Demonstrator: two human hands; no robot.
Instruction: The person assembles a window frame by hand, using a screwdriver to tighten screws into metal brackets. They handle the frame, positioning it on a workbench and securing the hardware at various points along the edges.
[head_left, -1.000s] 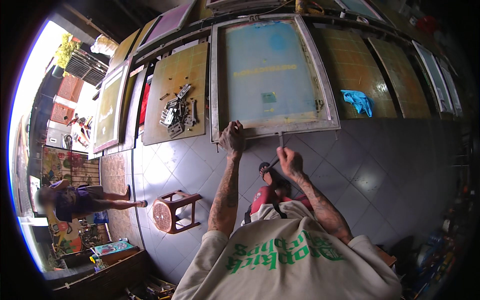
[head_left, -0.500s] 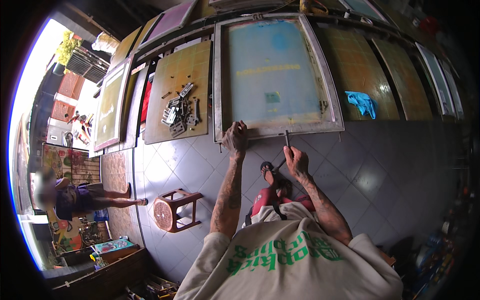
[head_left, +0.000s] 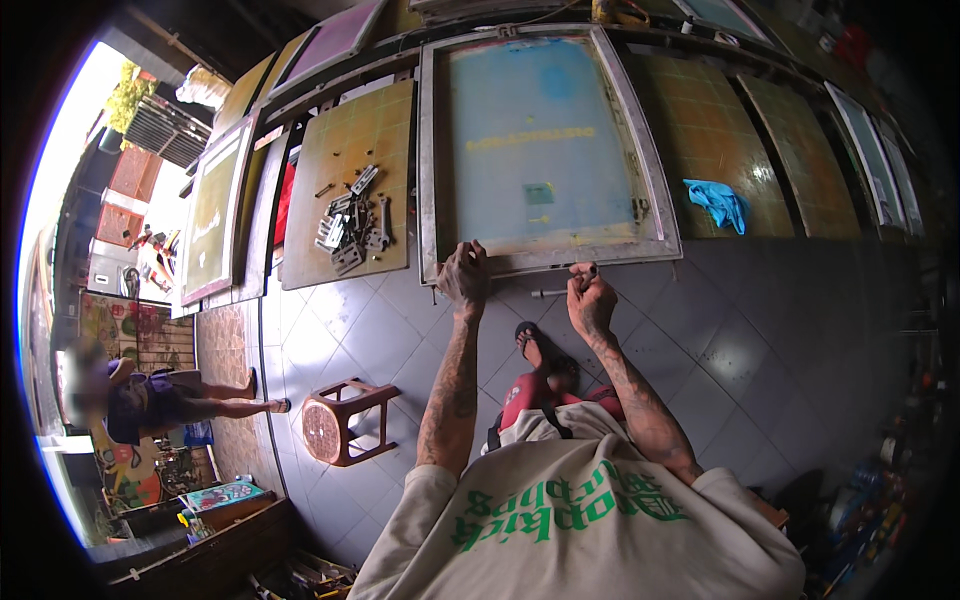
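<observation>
A large screen frame (head_left: 655, 190) with a blue-green mesh lies flat in front of me on a long bench. My left hand (head_left: 465, 278) grips its near rail close to the left corner, fingers curled over the edge. My right hand (head_left: 590, 300) is at the same rail further right, closed around a small dark tool (head_left: 590, 271) whose tip touches the rail. A short thin metal rod (head_left: 548, 293) shows just below the rail between my hands. My sandalled foot (head_left: 530, 345) stands on the grey tiles underneath.
A pile of metal clamps (head_left: 350, 225) lies on the yellow-green board (head_left: 345, 120) to the left. A blue cloth (head_left: 720, 202) sits on the board to the right. A wooden stool (head_left: 340, 420) stands lower left. Another person (head_left: 150, 400) sits far left.
My right hand rose from below the rail up to it, bringing the tool from upright in the air onto the frame's edge. My left hand stayed on the rail.
</observation>
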